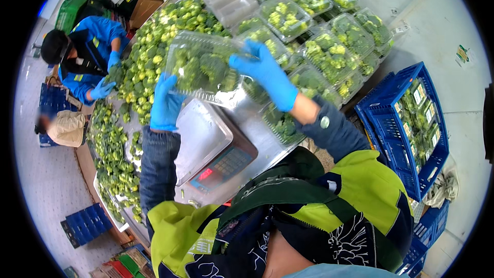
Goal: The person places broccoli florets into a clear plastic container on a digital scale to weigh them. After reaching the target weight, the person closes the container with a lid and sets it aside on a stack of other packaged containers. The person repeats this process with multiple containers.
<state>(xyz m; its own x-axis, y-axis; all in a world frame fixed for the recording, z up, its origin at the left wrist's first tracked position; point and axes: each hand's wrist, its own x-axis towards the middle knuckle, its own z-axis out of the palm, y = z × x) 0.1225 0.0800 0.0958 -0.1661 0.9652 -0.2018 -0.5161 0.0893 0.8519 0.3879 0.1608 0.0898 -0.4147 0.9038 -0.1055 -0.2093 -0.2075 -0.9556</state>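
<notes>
A clear plastic clamshell box (202,67) filled with broccoli florets is held up, tilted, above the steel table. Its left end rests in my left hand (166,104), which wears a blue glove. At the opposite end, my right hand (266,73), gloved alike, grips the edge; some of its fingertips are blurred. Below the box sits a digital weighing scale (204,139) with a bare metal pan and a lit red display (205,173). Loose broccoli florets (154,54) are heaped past my left hand. Filled clamshell boxes (285,17) stand in stacked rows beyond my right hand.
Empty clear trays (227,0) lie at the table's far side. A co-worker in a blue jacket (92,34) handles broccoli across the heap; another person (67,127) is farther left. Blue crates (409,131) with packed boxes stand at right. More florets (112,158) cover the table's left side.
</notes>
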